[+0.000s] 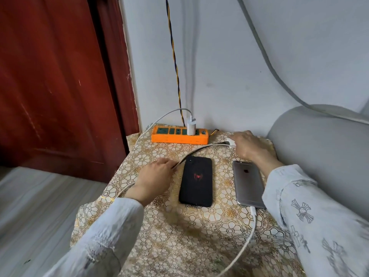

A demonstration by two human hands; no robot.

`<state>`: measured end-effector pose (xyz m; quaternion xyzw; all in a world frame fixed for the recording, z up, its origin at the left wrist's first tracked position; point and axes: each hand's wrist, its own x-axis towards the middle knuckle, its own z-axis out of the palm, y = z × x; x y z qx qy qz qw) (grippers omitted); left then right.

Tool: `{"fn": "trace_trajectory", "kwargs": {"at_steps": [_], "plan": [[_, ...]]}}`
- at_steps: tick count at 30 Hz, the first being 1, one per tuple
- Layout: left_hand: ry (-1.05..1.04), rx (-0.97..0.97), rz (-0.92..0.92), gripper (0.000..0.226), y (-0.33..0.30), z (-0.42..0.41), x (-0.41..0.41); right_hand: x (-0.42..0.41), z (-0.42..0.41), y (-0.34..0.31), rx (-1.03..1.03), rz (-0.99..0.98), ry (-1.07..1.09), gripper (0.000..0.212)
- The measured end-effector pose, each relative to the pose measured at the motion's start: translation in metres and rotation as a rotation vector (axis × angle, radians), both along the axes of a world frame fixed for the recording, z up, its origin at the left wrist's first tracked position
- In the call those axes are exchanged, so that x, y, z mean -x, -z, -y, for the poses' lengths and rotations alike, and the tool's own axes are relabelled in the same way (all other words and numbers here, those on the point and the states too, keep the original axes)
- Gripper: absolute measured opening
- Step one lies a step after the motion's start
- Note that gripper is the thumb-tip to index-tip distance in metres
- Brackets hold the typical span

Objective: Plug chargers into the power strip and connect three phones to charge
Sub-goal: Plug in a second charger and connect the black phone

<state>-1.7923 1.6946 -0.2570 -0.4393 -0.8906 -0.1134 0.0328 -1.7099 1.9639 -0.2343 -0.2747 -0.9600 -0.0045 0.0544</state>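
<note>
An orange power strip [179, 138] lies at the back of the table with one white charger [191, 126] plugged into it. A black phone [196, 181] with a red spider mark lies face down in the middle. To its right lies a grey phone [248, 183] with a white cable [252, 226] plugged into its near end. My left hand [154, 176] pinches a second cable [199, 151] left of the black phone. My right hand [249, 145] closes over a white charger block [231, 143] right of the strip.
The table wears a gold flower-patterned cloth [179, 236]. A twisted cord [174, 62] rises from the strip up the white wall. A red wooden door [56, 86] stands at left, and a grey sofa arm [323, 148] presses against the table's right side.
</note>
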Motion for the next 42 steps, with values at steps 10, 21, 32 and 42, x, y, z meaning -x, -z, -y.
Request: {"fn": "trace_trajectory", "kwargs": {"at_steps": [10, 21, 32, 42], "plan": [[-0.056, -0.025, 0.031, 0.032, 0.001, -0.002, 0.004, 0.02, -0.007, -0.01, -0.157, -0.038, -0.126, 0.044], [-0.201, -0.46, 0.447, 0.039, -0.037, 0.023, 0.024, 0.028, 0.069, -0.043, 0.281, -0.435, -0.393, 0.051], [-0.058, -0.479, 0.149, 0.03, -0.083, 0.014, 0.046, 0.051, 0.116, -0.05, 0.492, -0.491, -0.464, 0.052], [-0.027, -0.942, 0.504, 0.009, -0.069, 0.007, 0.06, 0.058, 0.125, -0.04, 0.72, -0.613, -0.467, 0.057]]}}
